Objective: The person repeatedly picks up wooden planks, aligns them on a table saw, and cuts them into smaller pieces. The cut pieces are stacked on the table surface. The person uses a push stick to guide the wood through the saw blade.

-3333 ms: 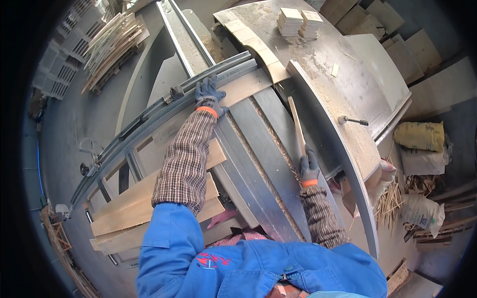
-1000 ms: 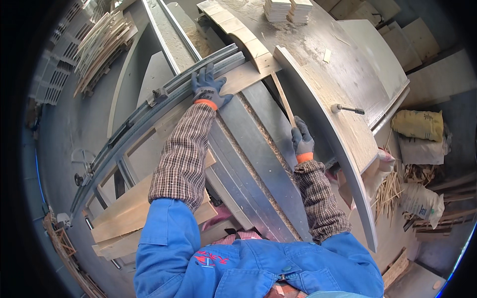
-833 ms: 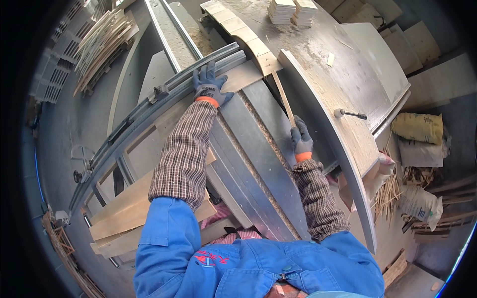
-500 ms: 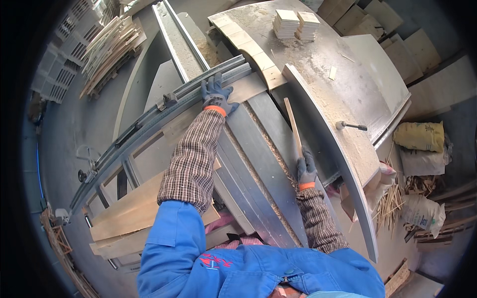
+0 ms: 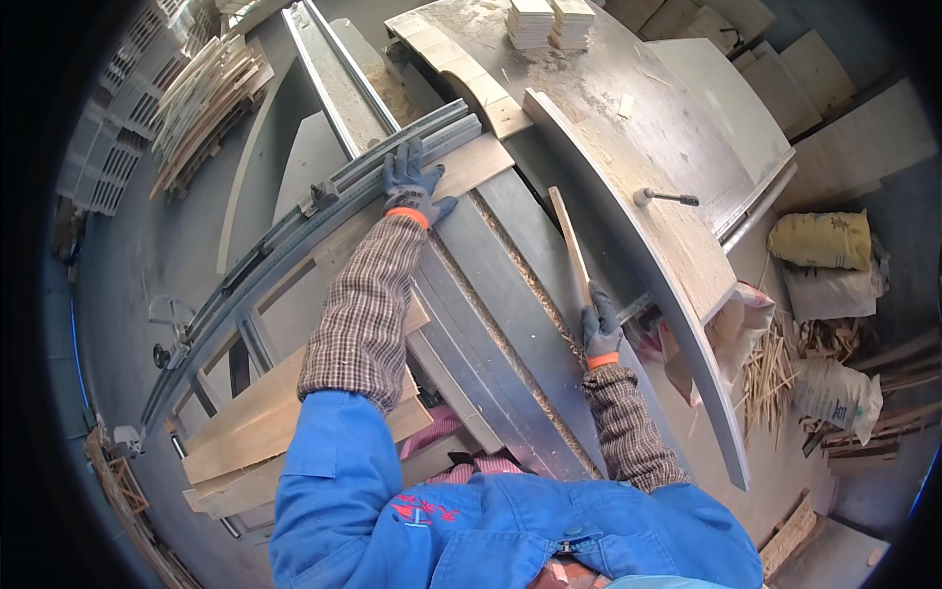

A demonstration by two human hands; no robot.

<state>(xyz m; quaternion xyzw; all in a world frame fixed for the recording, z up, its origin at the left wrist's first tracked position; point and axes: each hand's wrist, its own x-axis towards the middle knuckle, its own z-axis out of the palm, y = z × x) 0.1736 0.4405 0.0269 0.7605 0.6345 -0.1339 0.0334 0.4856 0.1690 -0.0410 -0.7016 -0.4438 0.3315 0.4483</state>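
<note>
My left hand, in a grey-blue glove with an orange cuff, rests with fingers stretched over the edge of a flat wooden board and the metal fence behind it. The board lies across the grey metal saw table, against that fence. In my right hand, also gloved, is the lower end of a thin wooden strip, which points away from me. This hand is over the right part of the table, beside the long curved-looking rail. No blade can be made out.
Sawdust fills the table's slots. Beyond the rail, a metal surface holds two stacks of small wooden pieces and a black-handled lever. Longer boards lie at lower left. Sacks and scrap strips are at right.
My view has shifted, so the surroundings sit higher and further left. The fence, board and my left hand have come slightly nearer me. My right hand still holds the strip.
</note>
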